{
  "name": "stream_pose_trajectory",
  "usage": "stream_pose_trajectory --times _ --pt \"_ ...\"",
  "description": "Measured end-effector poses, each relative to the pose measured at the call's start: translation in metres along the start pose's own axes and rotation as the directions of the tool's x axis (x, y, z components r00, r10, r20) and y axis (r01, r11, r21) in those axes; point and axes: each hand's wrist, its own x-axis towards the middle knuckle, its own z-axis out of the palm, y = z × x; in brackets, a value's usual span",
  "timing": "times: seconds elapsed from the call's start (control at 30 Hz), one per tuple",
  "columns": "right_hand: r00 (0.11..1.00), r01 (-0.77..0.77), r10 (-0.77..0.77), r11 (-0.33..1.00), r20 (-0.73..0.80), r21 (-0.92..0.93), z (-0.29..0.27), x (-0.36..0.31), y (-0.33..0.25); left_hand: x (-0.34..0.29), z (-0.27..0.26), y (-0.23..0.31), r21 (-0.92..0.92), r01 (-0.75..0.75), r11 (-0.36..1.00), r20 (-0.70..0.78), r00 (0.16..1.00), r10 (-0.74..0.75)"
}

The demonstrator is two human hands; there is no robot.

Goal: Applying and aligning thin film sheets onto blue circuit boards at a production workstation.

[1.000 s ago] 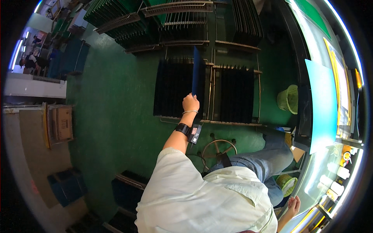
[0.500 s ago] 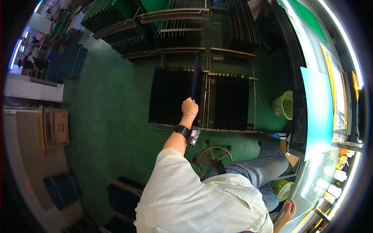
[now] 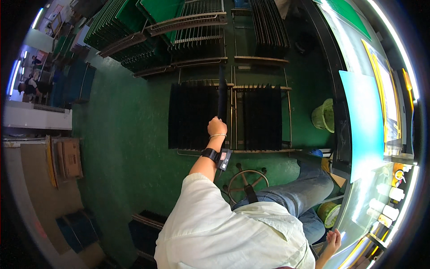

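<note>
My left hand point(image 3: 217, 127), a bracelet and a black strapped device behind it, is closed on the near end of a thin dark board point(image 3: 222, 96). That board stands on edge at the right side of a rack packed with dark upright boards point(image 3: 193, 116). A second row of dark boards point(image 3: 263, 119) fills the rack to its right. At the lower right my right hand point(image 3: 333, 240) hovers by the lit bench point(image 3: 365, 197); its fingers are loosely bent and apart, and nothing shows in them.
Racks of green boards point(image 3: 123, 27) stand farther off. A light blue sheet point(image 3: 365, 121) lies on the bench, its edge overhanging. Below are a green bin point(image 3: 323, 115) and the round foot ring of a stool point(image 3: 248, 186). Cardboard boxes point(image 3: 68, 157) sit at far left.
The view has shifted slightly, so the racks appear a little lower and farther left. My left hand keeps its grip on the dark board; the right hand has hardly moved.
</note>
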Motion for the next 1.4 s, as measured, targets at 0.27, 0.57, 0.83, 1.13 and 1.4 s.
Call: stream_pose_trajectory --times 0.27,0.57,0.83,1.13,1.4 --pt "0.996 -0.031 0.033 0.999 0.086 -0.029 0.007 0.018 -0.007 -0.005 -0.006 -0.002 -0.013 -0.016 1.000 -0.039 0.999 0.016" --pt "0.997 -0.019 0.018 1.000 0.076 0.009 0.006 0.022 -0.013 -0.001 -0.003 -0.003 -0.020 -0.022 1.000 -0.028 0.999 0.021" --pt "0.996 -0.008 0.010 1.000 0.087 -0.026 0.004 0.012 -0.020 0.001 -0.008 0.002 0.006 -0.051 0.999 -0.029 0.998 0.051" --pt "0.999 -0.043 0.043 0.999 -0.002 0.003 0.007 0.002 -0.026 0.000 -0.012 0.006 -0.004 -0.013 1.000 -0.022 1.000 0.013" --pt "0.999 -0.036 0.036 0.999 0.041 0.012 0.019 -0.007 -0.051 -0.001 -0.014 0.005 0.017 -0.013 1.000 -0.025 1.000 0.014"
